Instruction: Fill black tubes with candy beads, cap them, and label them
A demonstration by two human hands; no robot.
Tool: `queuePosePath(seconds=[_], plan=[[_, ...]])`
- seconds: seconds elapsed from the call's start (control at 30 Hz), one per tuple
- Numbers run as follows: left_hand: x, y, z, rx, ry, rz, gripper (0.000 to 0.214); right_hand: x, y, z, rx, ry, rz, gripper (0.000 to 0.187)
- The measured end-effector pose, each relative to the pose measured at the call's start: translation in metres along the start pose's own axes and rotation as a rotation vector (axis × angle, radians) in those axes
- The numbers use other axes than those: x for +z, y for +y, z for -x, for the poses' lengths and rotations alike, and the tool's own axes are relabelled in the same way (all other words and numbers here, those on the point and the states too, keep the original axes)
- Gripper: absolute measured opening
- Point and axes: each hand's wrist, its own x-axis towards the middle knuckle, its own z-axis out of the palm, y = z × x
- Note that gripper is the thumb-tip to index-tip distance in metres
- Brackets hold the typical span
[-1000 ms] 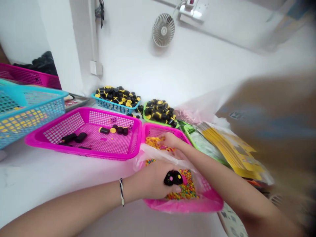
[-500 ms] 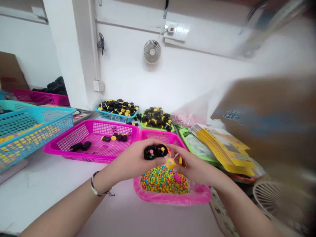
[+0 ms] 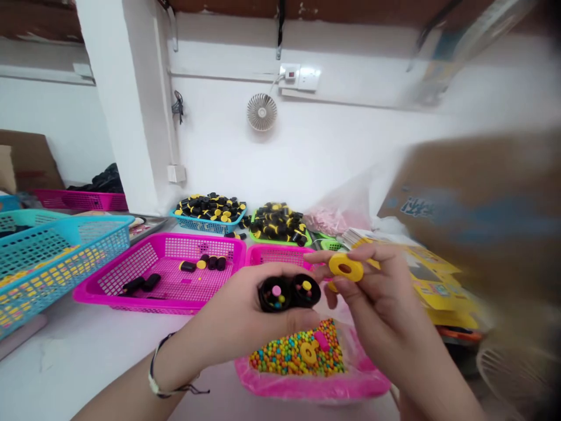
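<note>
My left hand [image 3: 241, 310] is closed around two short black cylinders [image 3: 305, 299], held side by side with their open ends toward me. Small colored beads and a stub, one pink and one yellow, show inside them. My right hand [image 3: 385, 310] pinches a yellow ring-shaped cap [image 3: 357, 271] just right of the cylinders, apart from them. Part of another yellow piece shows under its fingers. Below both hands, a pink tray [image 3: 307, 389] lined with clear plastic holds many colored beads [image 3: 280, 358]. A yellow ring-shaped piece [image 3: 303, 353] and a pink piece [image 3: 322, 340] lie on the beads.
A magenta basket [image 3: 100, 286] with several black cylinders stands left. Behind are a blue basket [image 3: 205, 225] and a green basket [image 3: 309, 238] of black-and-yellow pieces. Yellow printed cards [image 3: 438, 292] and a cardboard box [image 3: 482, 193] are at right, a turquoise basket [image 3: 105, 234] far left.
My right hand has moved right and up from above the beads, bringing the yellow cap into plain view. My left hand still holds the black cylinders. The view has tilted upward.
</note>
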Motion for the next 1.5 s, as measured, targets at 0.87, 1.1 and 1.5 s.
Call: queuePosePath(seconds=[0.87,1.1,1.5], plan=[[-0.012,0.003,-0.002,0.105,0.054,-0.261,0.018,0.007,-0.005,-0.004,-0.178,-0.125,0.225,0.026],[-0.011,-0.001,-0.002,0.027,0.053,-0.266,0.031,0.018,0.001,0.005,-0.453,-0.191,0.656,0.040],[-0.007,-0.007,0.008,-0.165,0.056,-0.114,0.113,0.026,-0.002,0.004,-0.459,-0.220,0.476,0.035]])
